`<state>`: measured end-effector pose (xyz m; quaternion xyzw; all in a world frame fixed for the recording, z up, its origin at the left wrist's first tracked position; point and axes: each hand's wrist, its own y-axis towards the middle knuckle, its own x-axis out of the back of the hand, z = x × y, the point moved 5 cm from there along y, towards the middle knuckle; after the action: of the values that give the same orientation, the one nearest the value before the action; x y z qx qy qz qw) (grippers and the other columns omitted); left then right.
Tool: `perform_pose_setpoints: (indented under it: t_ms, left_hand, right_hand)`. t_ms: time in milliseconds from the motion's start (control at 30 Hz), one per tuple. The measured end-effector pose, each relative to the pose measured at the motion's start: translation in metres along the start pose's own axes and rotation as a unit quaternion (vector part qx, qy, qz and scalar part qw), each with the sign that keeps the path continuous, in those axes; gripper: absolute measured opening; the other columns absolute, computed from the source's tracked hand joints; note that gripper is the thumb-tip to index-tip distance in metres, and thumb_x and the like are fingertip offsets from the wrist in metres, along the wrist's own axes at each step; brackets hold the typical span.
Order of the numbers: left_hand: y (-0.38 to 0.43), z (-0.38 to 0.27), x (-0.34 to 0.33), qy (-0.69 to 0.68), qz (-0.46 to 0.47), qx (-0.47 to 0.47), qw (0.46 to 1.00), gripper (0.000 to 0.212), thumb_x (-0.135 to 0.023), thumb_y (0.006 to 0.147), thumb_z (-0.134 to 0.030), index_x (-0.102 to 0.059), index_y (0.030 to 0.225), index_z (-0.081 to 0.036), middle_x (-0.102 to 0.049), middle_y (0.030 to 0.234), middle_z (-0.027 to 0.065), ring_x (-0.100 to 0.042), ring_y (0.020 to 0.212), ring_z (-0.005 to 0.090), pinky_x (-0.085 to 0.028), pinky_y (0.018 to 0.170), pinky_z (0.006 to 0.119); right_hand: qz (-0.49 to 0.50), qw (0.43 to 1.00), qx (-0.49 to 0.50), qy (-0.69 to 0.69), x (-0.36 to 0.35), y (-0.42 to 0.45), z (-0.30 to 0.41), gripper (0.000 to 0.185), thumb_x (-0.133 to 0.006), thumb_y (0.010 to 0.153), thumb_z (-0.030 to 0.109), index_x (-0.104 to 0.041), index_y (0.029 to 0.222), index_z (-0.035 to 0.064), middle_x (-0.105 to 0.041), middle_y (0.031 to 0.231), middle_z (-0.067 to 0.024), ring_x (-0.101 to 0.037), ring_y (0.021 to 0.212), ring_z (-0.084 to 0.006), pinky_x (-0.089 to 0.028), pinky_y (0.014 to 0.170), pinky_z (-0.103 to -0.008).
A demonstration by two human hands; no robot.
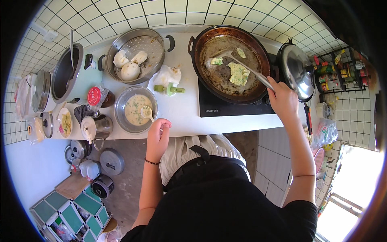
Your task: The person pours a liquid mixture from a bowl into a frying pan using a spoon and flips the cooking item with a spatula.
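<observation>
In my right hand [283, 98] is the handle of a metal spatula [255, 73]. Its blade rests inside a large dark wok [208, 87]. A pale green-flecked egg pancake [238, 73] lies in the wok, with two smaller pieces near the blade. My left hand [158, 137] grips the handle of a white spoon [146, 112], partly hidden by the fingers. The spoon's bowl sits in green-flecked batter [133, 110] inside a metal bowl [118, 121]. A green silicone brush [169, 89] lies by a crumpled white paper [166, 75].
Beneath the wok is a black induction cooker [229, 112]. A steamer pan [148, 45] with white buns [130, 71] stands at the back, beside a deep pot [87, 78]. A lidded pan [296, 71] is right of the wok. A metal jug [102, 124] stands near the counter's front edge.
</observation>
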<state>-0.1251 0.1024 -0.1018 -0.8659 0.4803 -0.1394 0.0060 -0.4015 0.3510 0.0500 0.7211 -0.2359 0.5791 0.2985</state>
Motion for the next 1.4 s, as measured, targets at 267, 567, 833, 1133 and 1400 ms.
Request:
perform_pose_setpoints:
  t_ms: [267, 567, 833, 1133, 1400]
  left_hand:
    - [0.004, -0.002, -0.002, -0.015, -0.008, -0.006, 1.0, 0.008, -0.048, 0.092, -0.005, -0.056, 0.092, -0.003, -0.058, 0.083, 0.0024, -0.048, 0.068, 0.008, -0.039, 0.058, 0.021]
    - [0.011, -0.002, -0.008, -0.009, 0.006, -0.016, 1.0, 0.007, -0.048, 0.091, -0.004, -0.055, 0.092, -0.002, -0.058, 0.083, 0.003, -0.048, 0.068, 0.0085, -0.04, 0.058, 0.022]
    - [0.017, -0.01, -0.013, -0.008, 0.019, -0.024, 1.0, 0.007, -0.048, 0.091, -0.003, -0.055, 0.091, -0.002, -0.057, 0.082, 0.0034, -0.049, 0.067, 0.0091, -0.04, 0.058, 0.022]
    - [0.023, -0.015, -0.023, -0.007, 0.036, -0.042, 0.998, 0.007, -0.049, 0.091, -0.003, -0.056, 0.092, -0.002, -0.058, 0.083, 0.0036, -0.051, 0.069, 0.0089, -0.04, 0.058, 0.022]
    - [0.026, -0.014, -0.028, -0.014, 0.043, -0.046, 0.998, 0.007, -0.049, 0.091, -0.003, -0.056, 0.091, -0.002, -0.058, 0.083, 0.0031, -0.051, 0.069, 0.0083, -0.04, 0.058, 0.021]
  right_hand:
    - [0.023, 1.0, -0.011, 0.0, 0.0, -0.023, 0.004, 0.036, -0.062, 0.083, 0.019, -0.061, 0.118, 0.0137, -0.055, 0.072, -0.0063, -0.059, 0.057, -0.0254, -0.049, 0.052, -0.0355]
    - [0.026, 0.997, -0.056, 0.038, 0.011, -0.065, -0.006, 0.036, -0.064, 0.081, 0.02, -0.063, 0.116, 0.0145, -0.053, 0.068, -0.006, -0.059, 0.054, -0.0253, -0.049, 0.051, -0.0357]
    - [0.059, 0.991, -0.113, 0.05, 0.033, -0.099, -0.007, 0.033, -0.066, 0.08, 0.016, -0.065, 0.114, 0.0133, -0.056, 0.068, -0.0065, -0.059, 0.052, -0.0253, -0.05, 0.052, -0.0349]
    - [0.037, 0.986, -0.135, 0.089, 0.037, -0.103, -0.005, 0.034, -0.066, 0.082, 0.011, -0.064, 0.116, 0.0096, -0.059, 0.072, -0.009, -0.061, 0.058, -0.0229, -0.048, 0.053, -0.033]
    - [0.05, 0.994, -0.095, 0.006, 0.025, -0.099, -0.003, 0.036, -0.067, 0.08, 0.018, -0.064, 0.116, 0.0152, -0.054, 0.068, -0.0041, -0.057, 0.051, -0.0211, -0.049, 0.051, -0.0326]
